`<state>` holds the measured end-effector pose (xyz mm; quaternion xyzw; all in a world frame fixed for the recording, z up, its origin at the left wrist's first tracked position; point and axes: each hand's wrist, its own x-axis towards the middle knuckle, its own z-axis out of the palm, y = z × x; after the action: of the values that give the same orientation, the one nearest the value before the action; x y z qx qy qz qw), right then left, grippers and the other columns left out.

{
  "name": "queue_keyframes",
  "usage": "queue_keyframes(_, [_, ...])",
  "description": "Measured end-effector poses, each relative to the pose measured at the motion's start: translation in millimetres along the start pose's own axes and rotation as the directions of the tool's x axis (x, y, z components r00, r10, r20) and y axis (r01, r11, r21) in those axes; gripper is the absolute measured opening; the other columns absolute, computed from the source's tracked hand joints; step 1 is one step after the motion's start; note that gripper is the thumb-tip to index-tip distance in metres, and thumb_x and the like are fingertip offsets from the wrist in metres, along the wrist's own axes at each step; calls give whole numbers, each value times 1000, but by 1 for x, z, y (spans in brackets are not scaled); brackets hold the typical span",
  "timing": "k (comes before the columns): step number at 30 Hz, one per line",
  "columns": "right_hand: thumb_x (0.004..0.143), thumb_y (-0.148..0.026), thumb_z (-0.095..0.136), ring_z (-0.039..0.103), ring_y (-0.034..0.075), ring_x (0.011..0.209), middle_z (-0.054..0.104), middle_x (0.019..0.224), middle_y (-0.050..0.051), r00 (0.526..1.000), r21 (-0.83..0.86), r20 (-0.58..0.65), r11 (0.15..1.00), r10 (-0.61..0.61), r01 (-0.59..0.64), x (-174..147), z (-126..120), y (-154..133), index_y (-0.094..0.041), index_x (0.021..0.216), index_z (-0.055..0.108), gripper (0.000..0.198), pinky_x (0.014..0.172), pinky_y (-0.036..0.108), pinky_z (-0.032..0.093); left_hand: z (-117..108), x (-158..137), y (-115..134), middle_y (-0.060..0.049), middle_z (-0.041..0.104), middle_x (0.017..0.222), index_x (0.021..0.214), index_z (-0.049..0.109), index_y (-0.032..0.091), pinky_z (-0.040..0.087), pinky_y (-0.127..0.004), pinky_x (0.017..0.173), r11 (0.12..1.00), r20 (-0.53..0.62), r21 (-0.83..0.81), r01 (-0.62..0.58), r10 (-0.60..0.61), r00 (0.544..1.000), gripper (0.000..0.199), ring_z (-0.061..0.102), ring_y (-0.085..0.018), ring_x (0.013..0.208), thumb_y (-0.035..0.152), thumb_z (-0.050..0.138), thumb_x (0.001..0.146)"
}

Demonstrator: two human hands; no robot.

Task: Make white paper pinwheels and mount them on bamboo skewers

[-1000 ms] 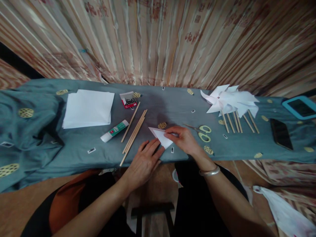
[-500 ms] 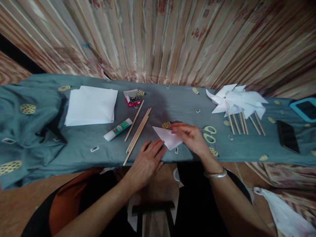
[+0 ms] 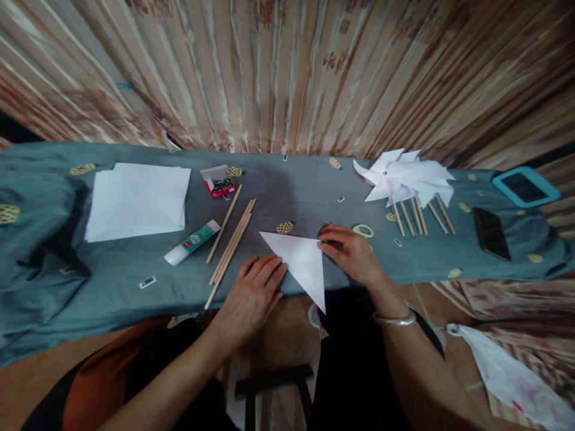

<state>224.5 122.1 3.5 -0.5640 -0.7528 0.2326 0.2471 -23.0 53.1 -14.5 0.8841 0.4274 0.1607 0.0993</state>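
Your white paper triangle (image 3: 302,261) is lying mid-table, its six o'clock tip poking past the near edge of the cloth (image 3: 148,305). At its eight, your left hand (image 3: 252,294) is resting flat, fingers slightly spread, fingertips touching the paper. At its three, your right hand (image 3: 353,254) is pinching the upper corner. Wooden sticks (image 3: 233,247) are lying near nine; pinwheels (image 3: 413,178) are sitting at two.

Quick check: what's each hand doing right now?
Left hand: open, fingertips on the edge of the white paper triangle.
Right hand: closed, pinching the triangle's corner between thumb and fingers.
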Motion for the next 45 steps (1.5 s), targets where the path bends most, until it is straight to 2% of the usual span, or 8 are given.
queue_keyframes(16, [76,-27,69,68,23,90,75,92,5,991,187,-92,979,100,-81,-8,2,-3,-24,73,73,5,84,41,52,-5,5,3,-15,59,127,124,57,13,44,-49,99,1000,28,25,13,-14,1000,40,52,-30,119,20,60,85])
queue_keyframes(21, [73,-36,72,67,17,70,73,79,3,969,541,88,805,232,-242,-7,9,-10,-20,82,71,19,67,32,54,-5,6,2,-17,59,126,125,55,11,45,-49,98,1000,1,2,16,-16,1000,42,53,-31,118,24,60,86])
queue_keyframes(25, [70,-37,74,65,16,63,71,74,0,936,614,285,710,209,-345,-9,12,-16,-21,94,68,29,58,29,52,-3,5,1,-17,58,128,133,46,11,46,-49,98,998,-16,-43,37,-38,999,49,54,-31,117,24,59,87])
queue_keyframes(28, [75,-34,69,64,17,61,70,73,1,949,532,252,792,189,-299,-14,11,-23,-23,94,67,22,56,29,51,-4,6,1,-20,50,138,145,27,13,45,-49,101,994,-102,-98,49,-59,993,63,48,-31,127,26,55,90])
queue_keyframes(31, [82,-31,63,60,17,57,69,73,2,989,240,27,959,147,-149,-22,4,-39,-24,104,67,23,54,30,49,-11,12,3,-21,34,150,151,8,17,37,-52,109,994,-215,-104,19,-42,976,74,29,-32,142,24,52,91])
queue_keyframes(36, [93,-21,47,66,21,78,71,87,9,979,-110,-37,975,-201,196,-36,0,-74,-16,111,65,26,73,33,52,-19,25,9,-19,38,149,151,2,19,37,-50,107,994,-326,-45,-96,76,942,75,29,-29,142,14,47,92])
queue_keyframes(40, [92,-29,53,66,18,76,71,91,8,978,66,81,980,-191,186,-40,2,-78,-14,114,61,28,72,31,53,-20,28,5,-13,65,116,148,20,14,45,-42,86,996,-285,-12,-94,86,955,62,60,-25,104,11,46,91])
queue_keyframes(45, [92,-39,54,66,21,102,69,117,10,964,270,236,961,-120,54,-37,-5,-57,-18,117,62,33,89,36,52,-26,28,-2,-7,67,87,129,48,10,42,-37,76,992,-254,14,-123,123,959,47,58,-22,83,-2,43,84])
